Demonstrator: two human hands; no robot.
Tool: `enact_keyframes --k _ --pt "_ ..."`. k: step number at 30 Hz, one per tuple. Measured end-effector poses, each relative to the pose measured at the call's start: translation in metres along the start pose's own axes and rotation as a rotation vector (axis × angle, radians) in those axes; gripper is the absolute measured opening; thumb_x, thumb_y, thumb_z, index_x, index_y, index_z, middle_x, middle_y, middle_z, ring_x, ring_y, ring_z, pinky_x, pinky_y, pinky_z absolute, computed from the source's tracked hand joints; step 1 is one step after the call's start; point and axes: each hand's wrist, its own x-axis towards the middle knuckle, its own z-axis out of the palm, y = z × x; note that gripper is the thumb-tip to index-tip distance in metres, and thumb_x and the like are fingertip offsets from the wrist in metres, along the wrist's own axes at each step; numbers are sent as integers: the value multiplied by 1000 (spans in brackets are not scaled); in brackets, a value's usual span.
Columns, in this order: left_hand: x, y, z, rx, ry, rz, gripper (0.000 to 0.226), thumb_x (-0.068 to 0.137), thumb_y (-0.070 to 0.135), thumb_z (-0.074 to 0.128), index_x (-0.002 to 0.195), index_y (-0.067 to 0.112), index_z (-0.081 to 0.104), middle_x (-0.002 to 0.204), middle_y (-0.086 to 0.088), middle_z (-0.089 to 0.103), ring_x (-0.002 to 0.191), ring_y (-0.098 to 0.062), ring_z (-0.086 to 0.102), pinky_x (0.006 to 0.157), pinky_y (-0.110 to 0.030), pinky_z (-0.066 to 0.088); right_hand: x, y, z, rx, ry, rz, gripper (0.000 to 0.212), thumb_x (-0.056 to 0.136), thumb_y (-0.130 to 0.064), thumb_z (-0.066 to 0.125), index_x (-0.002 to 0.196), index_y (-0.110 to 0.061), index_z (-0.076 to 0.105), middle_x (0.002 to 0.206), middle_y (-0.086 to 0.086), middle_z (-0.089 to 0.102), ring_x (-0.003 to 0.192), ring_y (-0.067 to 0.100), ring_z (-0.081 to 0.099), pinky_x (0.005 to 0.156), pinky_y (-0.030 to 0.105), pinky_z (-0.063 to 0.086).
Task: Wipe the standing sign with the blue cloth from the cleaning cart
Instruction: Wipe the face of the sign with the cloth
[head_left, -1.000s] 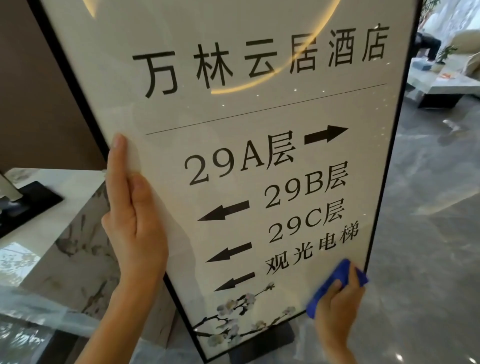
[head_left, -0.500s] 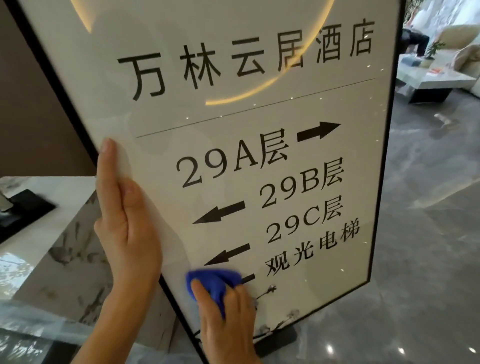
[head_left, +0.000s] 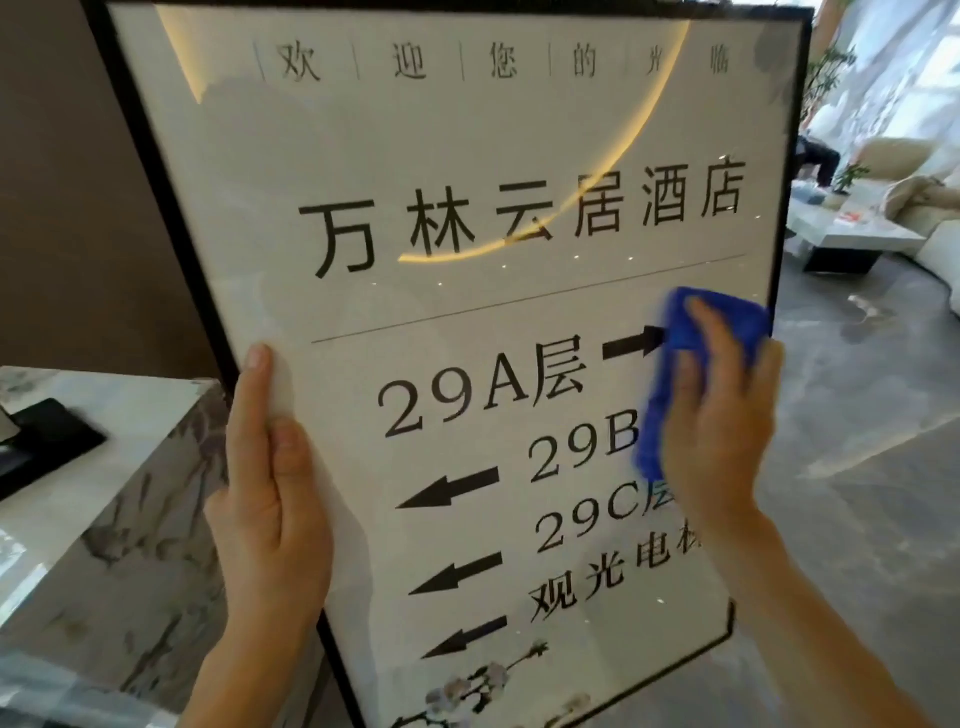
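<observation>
Clearly, in the head view, you had the tall black-framed standing sign with its glossy pale face and Chinese lettering (head_left: 467, 312) right in front of you, tilted a little, beside a white marble counter (head_left: 78, 493) with a dark flat device (head_left: 47, 441) on it. Your left hand (head_left: 270, 499) gripped the sign's left edge, thumb lying straight up the face and the other fingers out of sight behind the frame. Your right hand (head_left: 722, 415) pressed the bunched blue cloth (head_left: 717, 327) flat against the glass near the right edge, fingers spread over it, covering the tip of the arrow beside "29A". The cloth was in hand and working, so fetching it from the cart looked finished; the cart itself was not in view. I judged the wiping to be midway: the cloth sat at mid-height, the top band of the face and the frame remained to be covered, though no dirt or streaks showed to tell cleaned parts from uncleaned ones
</observation>
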Motion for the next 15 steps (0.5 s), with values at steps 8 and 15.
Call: enact_keyframes --k 8,15 --pt "0 2 -2 -7 3 -108 40 103 58 24 143 62 27 103 48 57 70 22 54 56 7 36 1 23 10 94 128 278 42 107 -43 31 145 -27 40 125 0 43 96 4 46 79 28 45" --pt "-2 4 -3 45 -9 -136 40 103 54 29 141 64 30 84 36 63 58 5 57 46 -3 38 -20 -52 20 119 89 172 49 105 -47 37 139 -13 46 109 -9 42 80 12 50 63 28 49"
